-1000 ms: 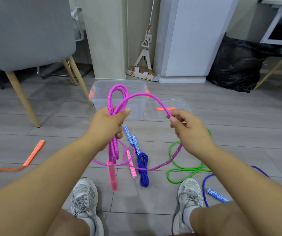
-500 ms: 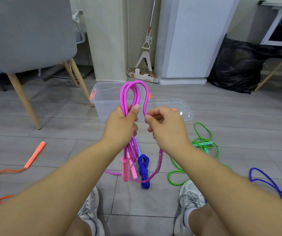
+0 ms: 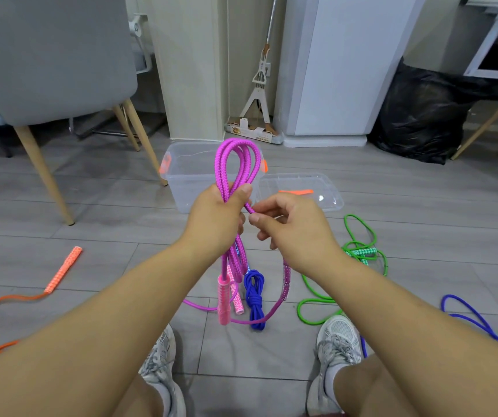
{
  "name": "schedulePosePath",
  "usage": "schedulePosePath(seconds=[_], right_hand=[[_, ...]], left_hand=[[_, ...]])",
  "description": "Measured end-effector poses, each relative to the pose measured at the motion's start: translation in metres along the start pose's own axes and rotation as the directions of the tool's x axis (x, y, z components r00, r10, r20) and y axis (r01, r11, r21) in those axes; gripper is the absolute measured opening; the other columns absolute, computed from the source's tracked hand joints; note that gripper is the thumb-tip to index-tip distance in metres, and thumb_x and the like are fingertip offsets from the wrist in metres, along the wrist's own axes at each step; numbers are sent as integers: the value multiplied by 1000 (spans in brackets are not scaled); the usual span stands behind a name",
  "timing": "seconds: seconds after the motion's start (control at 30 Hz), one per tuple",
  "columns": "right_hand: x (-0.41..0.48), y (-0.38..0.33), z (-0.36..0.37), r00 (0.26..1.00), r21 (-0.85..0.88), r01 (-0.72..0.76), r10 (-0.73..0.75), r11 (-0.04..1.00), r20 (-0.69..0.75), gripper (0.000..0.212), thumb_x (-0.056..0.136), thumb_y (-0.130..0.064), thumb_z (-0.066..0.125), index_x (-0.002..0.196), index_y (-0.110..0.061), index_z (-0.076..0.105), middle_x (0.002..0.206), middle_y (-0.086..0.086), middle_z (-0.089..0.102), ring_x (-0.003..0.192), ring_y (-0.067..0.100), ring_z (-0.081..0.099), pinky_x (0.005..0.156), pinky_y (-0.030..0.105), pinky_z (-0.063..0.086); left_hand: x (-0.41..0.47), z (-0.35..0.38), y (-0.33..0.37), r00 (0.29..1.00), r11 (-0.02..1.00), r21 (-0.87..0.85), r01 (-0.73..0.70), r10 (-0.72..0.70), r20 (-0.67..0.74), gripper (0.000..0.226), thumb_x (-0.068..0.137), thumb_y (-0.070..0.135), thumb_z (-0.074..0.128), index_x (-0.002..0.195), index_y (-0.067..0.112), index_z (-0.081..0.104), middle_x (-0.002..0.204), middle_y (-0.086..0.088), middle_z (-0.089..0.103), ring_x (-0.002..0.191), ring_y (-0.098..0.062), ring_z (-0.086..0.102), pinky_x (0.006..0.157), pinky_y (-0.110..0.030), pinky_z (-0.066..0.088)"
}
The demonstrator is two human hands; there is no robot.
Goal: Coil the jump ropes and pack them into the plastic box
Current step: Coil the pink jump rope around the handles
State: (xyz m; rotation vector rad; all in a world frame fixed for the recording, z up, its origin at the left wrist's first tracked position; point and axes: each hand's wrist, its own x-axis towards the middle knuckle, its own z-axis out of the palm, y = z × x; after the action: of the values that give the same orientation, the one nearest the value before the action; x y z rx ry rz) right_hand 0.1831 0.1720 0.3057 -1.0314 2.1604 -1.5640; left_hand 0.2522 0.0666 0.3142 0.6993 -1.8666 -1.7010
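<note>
The magenta jump rope (image 3: 235, 143) stands in about 3 folded loops above the left hand (image 3: 214, 218), which grips the bundle in a fist, thumb pressed across it. Its pink handle (image 3: 223, 299) hangs below, near the floor. The right hand (image 3: 295, 230) pinches the free strand just beside that thumb. The braided cord looks soft, light and limp, so the loops will likely slip unless held mid-bundle, at the crossing. Behind stands the open plastic box (image 3: 187, 176), its lid (image 3: 298, 183) beside it. A coiled blue rope (image 3: 255, 299) and a loose green rope (image 3: 359, 251) lie on the floor.
</note>
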Motion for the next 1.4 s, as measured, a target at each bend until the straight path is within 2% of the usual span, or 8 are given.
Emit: schedulePosePath(seconds=[0.2, 0.37, 0.47, 0.63, 0.77, 0.93, 1.1, 1.4], right_hand=[[-6, 16, -24, 992, -133, -61, 76, 989, 105, 16, 88, -25, 62, 74, -18, 62, 62, -4, 64, 45, 1, 45, 48, 17, 38], [-15, 47, -54, 970, -451, -45, 147, 891, 194, 26, 92, -36, 53, 79, -18, 66, 54, -8, 56, 43, 2, 42, 46, 15, 32], [-23, 67, -66, 928, -612, -71, 277, 788, 250, 26, 93, -44, 48, 77, -28, 61, 59, -2, 58, 45, 0, 46, 49, 14, 35], [-28, 76, -70, 903, -694, -107, 361, 712, 232, 27, 96, -44, 39, 97, -26, 59, 66, -8, 54, 62, 7, 51, 60, 22, 40], [-24, 58, -58, 969, -651, -55, 198, 757, 148, 21, 96, -38, 43, 105, -22, 53, 74, -2, 55, 73, 21, 52, 67, 32, 40], [-23, 26, -39, 983, -635, 78, 46, 768, 177, 19, 94, -36, 50, 99, -21, 60, 71, -6, 55, 74, 20, 52, 65, 31, 39], [-20, 7, -22, 961, -490, 133, 10, 862, 277, 14, 92, -34, 55, 88, -22, 63, 61, -11, 48, 60, 5, 45, 58, 23, 35], [-7, -8, 4, 982, -208, 80, -42, 975, 182, 17, 90, -27, 58, 74, -27, 62, 54, -13, 54, 54, -2, 49, 54, 10, 37]], left_hand=[[3, -14, 3, 998, 983, -176, 55, -59, -18, 18, 99, 22, 44, 84, 13, 51, 72, -2, 69, 44, -9, 33, 47, -24, 35], [10, -34, -5, 992, 970, -240, 37, -66, -112, 22, 100, 21, 43, 81, 11, 51, 60, 3, 60, 46, -9, 33, 46, -23, 36], [17, -48, -9, 982, 959, -283, 27, -79, -174, 17, 100, 22, 43, 97, 7, 50, 64, 0, 52, 41, -6, 34, 43, -21, 36], [21, -55, -15, 984, 984, -179, 25, -56, -171, 21, 99, 25, 45, 93, 5, 49, 64, -1, 50, 44, -8, 35, 46, -24, 35], [19, -51, -18, 981, 1000, -17, 26, -29, -194, 33, 98, 32, 47, 70, 16, 53, 72, -8, 52, 60, -19, 41, 66, -37, 40], [11, -38, -12, 993, 997, -69, 27, -35, -112, 20, 100, 24, 41, 85, 18, 53, 73, -1, 63, 70, -11, 61, 74, -36, 53], [5, -27, -17, 999, 999, 31, 33, -32, -26, 16, 99, 23, 43, 88, 16, 51, 69, 0, 59, 53, -8, 62, 64, -33, 52], [-5, -10, -22, 997, 995, 96, 29, -36, 74, 31, 98, 22, 47, 75, 4, 58, 46, 1, 57, 41, -12, 56, 51, -29, 47]])
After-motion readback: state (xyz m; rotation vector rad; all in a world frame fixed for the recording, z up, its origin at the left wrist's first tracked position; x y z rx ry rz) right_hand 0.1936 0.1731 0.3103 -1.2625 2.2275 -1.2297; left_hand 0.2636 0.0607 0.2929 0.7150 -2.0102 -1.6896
